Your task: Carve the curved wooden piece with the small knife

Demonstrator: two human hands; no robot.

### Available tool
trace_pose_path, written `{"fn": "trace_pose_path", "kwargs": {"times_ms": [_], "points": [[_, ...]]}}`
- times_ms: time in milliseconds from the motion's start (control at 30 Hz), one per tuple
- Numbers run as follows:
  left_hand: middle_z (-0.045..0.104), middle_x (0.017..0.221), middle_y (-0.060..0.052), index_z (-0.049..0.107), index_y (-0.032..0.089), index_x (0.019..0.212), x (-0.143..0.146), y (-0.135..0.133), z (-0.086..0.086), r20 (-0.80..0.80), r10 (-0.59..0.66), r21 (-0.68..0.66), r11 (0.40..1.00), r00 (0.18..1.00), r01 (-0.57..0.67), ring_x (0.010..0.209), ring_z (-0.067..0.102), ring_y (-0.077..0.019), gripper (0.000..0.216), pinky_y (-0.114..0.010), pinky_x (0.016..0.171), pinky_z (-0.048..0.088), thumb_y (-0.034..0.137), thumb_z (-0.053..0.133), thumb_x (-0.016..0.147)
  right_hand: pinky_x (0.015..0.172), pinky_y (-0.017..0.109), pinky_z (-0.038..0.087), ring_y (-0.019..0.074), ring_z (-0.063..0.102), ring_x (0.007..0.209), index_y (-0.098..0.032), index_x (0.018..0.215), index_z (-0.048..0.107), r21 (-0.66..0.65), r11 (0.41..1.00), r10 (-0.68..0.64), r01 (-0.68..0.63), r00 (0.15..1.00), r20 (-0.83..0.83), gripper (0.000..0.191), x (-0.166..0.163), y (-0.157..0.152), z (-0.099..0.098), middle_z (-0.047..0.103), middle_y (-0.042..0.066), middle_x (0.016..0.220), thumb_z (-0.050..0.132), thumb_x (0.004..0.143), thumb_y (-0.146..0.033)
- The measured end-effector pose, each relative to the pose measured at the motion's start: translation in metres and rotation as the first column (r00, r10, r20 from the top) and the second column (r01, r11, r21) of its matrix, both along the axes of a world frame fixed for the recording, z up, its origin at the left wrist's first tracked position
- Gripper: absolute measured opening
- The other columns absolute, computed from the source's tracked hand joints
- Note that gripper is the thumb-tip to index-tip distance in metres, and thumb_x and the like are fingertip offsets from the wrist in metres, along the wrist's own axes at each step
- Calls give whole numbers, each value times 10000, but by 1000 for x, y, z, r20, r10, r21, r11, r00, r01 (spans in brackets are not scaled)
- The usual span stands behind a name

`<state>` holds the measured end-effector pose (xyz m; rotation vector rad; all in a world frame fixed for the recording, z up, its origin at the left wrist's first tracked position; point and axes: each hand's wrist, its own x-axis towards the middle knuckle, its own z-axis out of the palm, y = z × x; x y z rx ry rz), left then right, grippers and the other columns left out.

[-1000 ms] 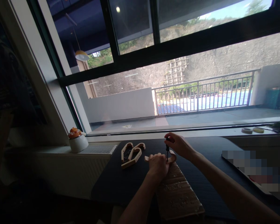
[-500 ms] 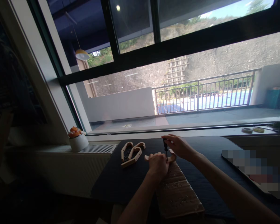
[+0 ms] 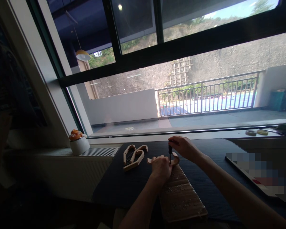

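Observation:
My left hand [image 3: 161, 167] is closed over a curved, hook-shaped wooden piece [image 3: 175, 159], pressing it on the far end of a brown box [image 3: 183, 197] that looks like cardboard wrapped in clear film. Both ends of the wooden piece stick out past the fingers. In my right hand [image 3: 181, 145] is a screwdriver [image 3: 170, 149] with a dark handle, held upright by the fingertips. Its shaft points down to the wooden piece, right beside the left hand; the tip's exact contact is hard to make out. More hook-shaped wooden pieces [image 3: 132, 165] lie on the table to the left, with small dark items among them.
The dark table [image 3: 114, 187] stands against a window sill. A flat board [image 3: 250, 179], partly blurred out, lies on the right. Tape rolls [image 3: 251, 133] rest on the sill. A white pot with an orange top [image 3: 79, 144] sits on the radiator [image 3: 102, 152] at left.
My right hand's fingers have shifted slightly to the right on the screwdriver's handle, and the screwdriver stands a little more upright. The left hand keeps its hold on the wooden piece.

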<state>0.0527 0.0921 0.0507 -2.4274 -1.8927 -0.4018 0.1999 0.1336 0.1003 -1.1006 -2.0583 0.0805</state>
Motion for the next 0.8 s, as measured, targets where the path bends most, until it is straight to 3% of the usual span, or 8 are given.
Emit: {"fn": "trace_pose_path", "kwargs": {"times_ms": [200, 333, 533, 800], "points": [[664, 957, -75, 658, 198, 890, -1, 0, 0, -3, -9, 5, 1000, 1000, 9, 922, 603, -240, 239, -361, 828, 366, 363, 489, 854, 519, 242, 333, 132, 514, 560, -202, 760, 614, -2, 998, -69, 69, 997, 20, 269, -8, -3, -1, 616, 5, 651, 542, 787, -459], [664, 937, -83, 657, 185, 871, -1, 0, -1, -5, -11, 13, 1000, 1000, 11, 907, 607, -248, 233, -371, 817, 371, 349, 492, 847, 511, 240, 306, 120, 476, 539, -204, 736, 580, 7, 995, -99, 99, 995, 12, 271, -14, -3, -4, 589, -4, 630, 518, 802, -460], [666, 928, -76, 654, 192, 852, -1, 1, -1, 4, -16, 12, 1000, 1000, 16, 892, 609, -238, 228, -361, 808, 372, 357, 497, 847, 550, 246, 352, 132, 520, 593, -211, 815, 611, 4, 995, -96, 96, 995, -2, 250, -4, 4, -6, 622, 6, 694, 464, 835, -412], [665, 941, -68, 652, 197, 856, -1, 0, 0, -4, -10, -1, 1000, 1000, 10, 901, 606, -230, 227, -351, 812, 373, 365, 499, 851, 567, 254, 408, 157, 587, 623, -238, 1131, 609, -10, 998, -58, 58, 998, -13, 347, 0, 6, -16, 677, 19, 760, 458, 849, -372]]}}
